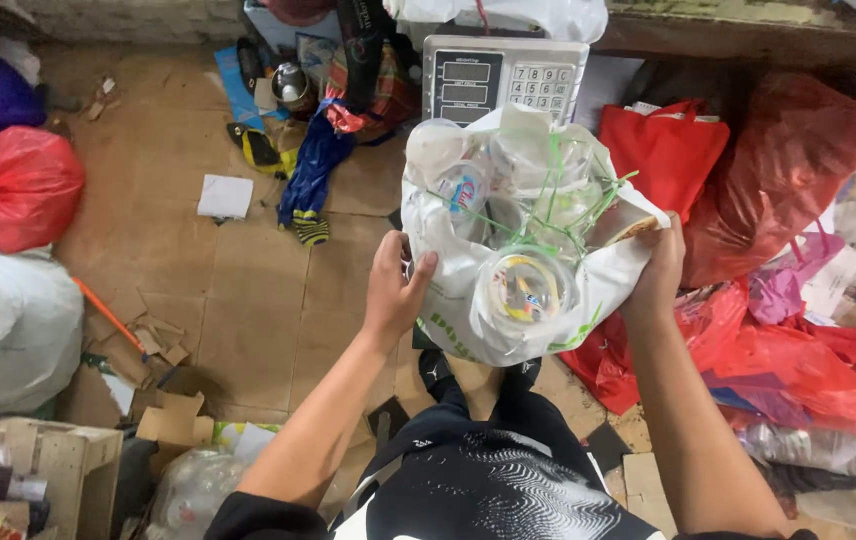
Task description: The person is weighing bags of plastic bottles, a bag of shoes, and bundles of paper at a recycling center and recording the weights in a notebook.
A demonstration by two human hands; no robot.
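A white plastic bag with green print [448, 250], stuffed with clear plastic cups and lidded containers [523, 285], hangs open-mouthed above the cardboard-covered floor [248, 300], held at both sides.

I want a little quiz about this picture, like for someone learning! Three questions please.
1. True or false: both hands hold the white plastic bag by its sides.
2. What fills the bag? A) clear plastic cups and lids B) shoes C) books
3. Which grey machine with a keypad stands just beyond the bag?

Key
1. True: the left hand has its grip on the bag's left side and the right hand on its right side.
2. A: clear plastic cups and lids show at the open top.
3. The weighing scale, with red plastic bags to its right.
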